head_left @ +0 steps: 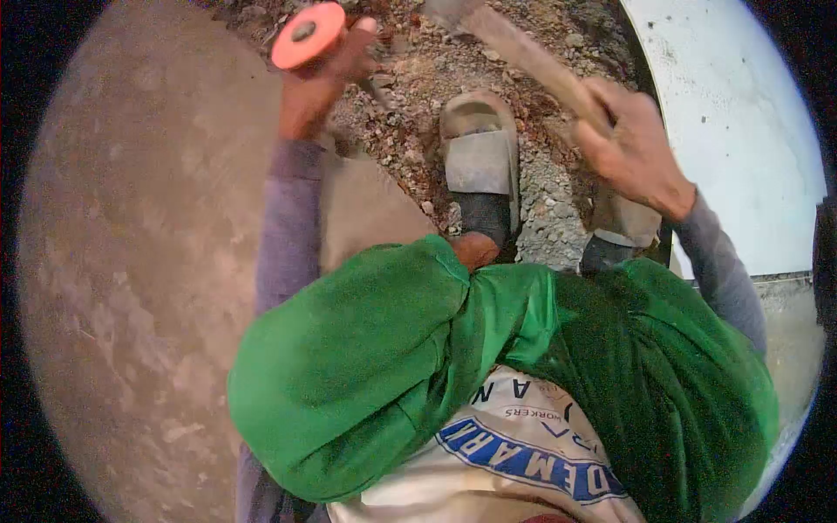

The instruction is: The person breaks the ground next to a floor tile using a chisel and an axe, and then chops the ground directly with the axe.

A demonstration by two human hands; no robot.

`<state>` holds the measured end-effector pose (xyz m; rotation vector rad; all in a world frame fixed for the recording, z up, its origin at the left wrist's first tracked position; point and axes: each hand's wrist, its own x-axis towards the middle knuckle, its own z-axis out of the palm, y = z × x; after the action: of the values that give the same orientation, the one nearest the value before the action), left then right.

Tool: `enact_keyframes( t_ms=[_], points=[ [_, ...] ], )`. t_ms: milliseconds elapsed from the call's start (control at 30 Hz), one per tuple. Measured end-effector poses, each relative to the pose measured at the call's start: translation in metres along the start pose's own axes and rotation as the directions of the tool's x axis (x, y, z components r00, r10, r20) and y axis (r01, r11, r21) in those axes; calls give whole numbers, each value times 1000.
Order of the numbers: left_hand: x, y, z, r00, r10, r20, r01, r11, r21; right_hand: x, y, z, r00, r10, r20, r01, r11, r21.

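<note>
My left hand (324,91) is wrapped round a chisel with a round orange hand guard (292,50). The struck end pokes through the middle of the guard, and a dark shaft shows below my fingers, angled toward the rubble. In my right hand (635,144) is a hammer (532,57), gripped low on its wooden handle. Its head lies at the top edge of the view, blurred and partly cut off. Hammer and chisel are apart. Beneath both hands lies broken rubble (410,70) of loose stones and reddish earth.
My sandalled foot (479,157) rests on the rubble, and the other sandal (628,218) is partly hidden under my right wrist. A smooth concrete slab (131,218) borders the rubble on the left. A white panel (741,131) stands close on the right.
</note>
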<state>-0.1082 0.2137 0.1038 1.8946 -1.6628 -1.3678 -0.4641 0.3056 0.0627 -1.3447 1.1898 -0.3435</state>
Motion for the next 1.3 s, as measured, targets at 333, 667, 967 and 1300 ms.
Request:
enact_keyframes(
  t_ms=[333, 667, 967, 1300],
  points=[
    [47, -57, -21, 940, -15, 341, -46, 985, 169, 18, -62, -89, 978, 106, -181, -97, 993, 60],
    [-2, -98, -30, 983, 59, 175, -110, 948, 298, 25, -31, 57, 997, -40, -72, 65, 915, 398],
    [9, -77, -28, 960, 93, 265, -166, 948, 270, 36, -27, 89, 992, 62, 112, -103, 905, 414],
    [0, -61, -26, 947, 61, 314, -169, 930, 328, 46, -23, 101, 993, -30, 116, -25, 894, 447]
  ],
)
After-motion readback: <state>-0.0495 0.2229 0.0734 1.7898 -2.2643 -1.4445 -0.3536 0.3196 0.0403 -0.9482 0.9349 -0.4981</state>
